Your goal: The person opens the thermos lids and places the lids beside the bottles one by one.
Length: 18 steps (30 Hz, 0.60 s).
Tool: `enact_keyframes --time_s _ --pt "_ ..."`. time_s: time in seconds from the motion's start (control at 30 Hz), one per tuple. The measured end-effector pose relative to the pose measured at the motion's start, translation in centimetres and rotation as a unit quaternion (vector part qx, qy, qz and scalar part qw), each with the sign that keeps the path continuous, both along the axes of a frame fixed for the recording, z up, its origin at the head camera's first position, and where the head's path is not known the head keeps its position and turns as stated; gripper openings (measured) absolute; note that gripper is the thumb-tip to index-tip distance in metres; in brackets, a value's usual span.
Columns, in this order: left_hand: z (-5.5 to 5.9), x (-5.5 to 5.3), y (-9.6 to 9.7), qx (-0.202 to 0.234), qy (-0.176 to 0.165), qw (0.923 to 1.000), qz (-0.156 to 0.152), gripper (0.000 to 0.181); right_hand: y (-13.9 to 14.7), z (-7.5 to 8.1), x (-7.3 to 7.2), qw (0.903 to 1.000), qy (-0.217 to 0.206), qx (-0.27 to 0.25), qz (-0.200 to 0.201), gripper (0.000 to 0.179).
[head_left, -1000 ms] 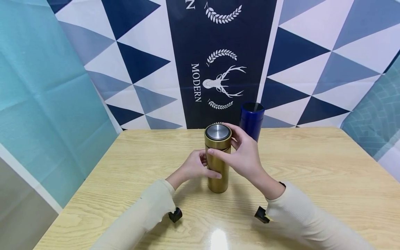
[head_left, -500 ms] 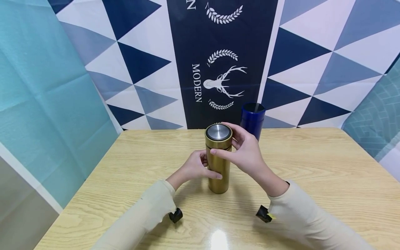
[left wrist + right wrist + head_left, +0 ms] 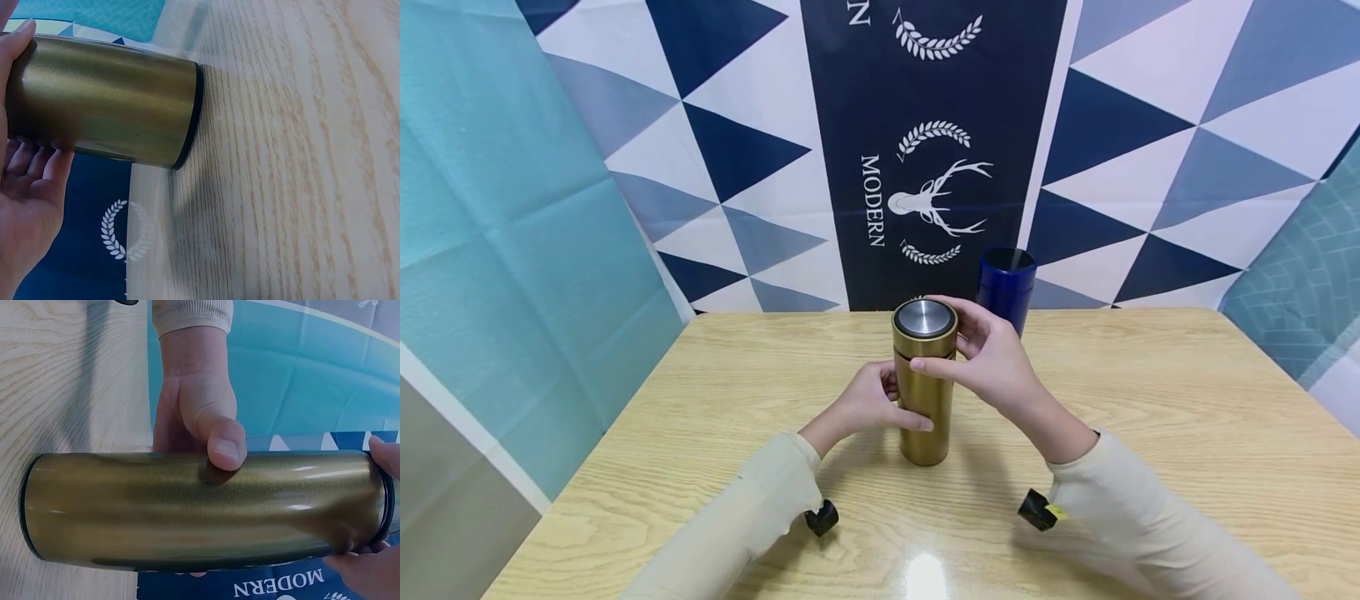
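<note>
A gold vacuum flask [image 3: 922, 400] with a brushed silver disc on its lid [image 3: 924, 319] stands upright on the wooden table. My left hand [image 3: 868, 402] grips the middle of its body, thumb across the front and fingers behind. Up at the lid, my right hand [image 3: 992, 358] holds the flask from the right, with the thumb near the seam below the lid. In the right wrist view the flask body [image 3: 187, 512] spans the picture, and the left thumb presses on its side. The flask's dark base rim [image 3: 190, 119] meets the table in the left wrist view.
A dark blue cylinder [image 3: 1004, 292] with a dark top stands behind my right hand, its lower part hidden. The wooden table [image 3: 737, 358] ends at a patterned cloth backdrop [image 3: 917, 167]. A teal cloth [image 3: 512, 217] hangs on the left.
My right wrist and forearm have swung slightly to the right, and the right thumb has slid a little rightward across the flask. The left hand and the flask stay in place.
</note>
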<state>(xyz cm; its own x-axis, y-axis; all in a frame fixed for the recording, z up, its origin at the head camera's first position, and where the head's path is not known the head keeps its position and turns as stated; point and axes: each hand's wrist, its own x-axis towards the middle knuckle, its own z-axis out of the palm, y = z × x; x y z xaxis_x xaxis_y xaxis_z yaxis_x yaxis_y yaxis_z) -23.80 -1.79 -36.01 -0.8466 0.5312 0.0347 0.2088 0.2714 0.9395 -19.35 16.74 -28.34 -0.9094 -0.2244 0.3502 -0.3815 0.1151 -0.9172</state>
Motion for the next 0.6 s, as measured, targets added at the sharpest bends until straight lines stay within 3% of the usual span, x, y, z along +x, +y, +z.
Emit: enact_keyframes --time_s 0.6 --pt "0.0 0.0 0.0 -0.011 0.004 0.9999 0.000 0.057 1.2 -0.1 -1.3 0.9969 -0.003 0.031 0.072 0.072"
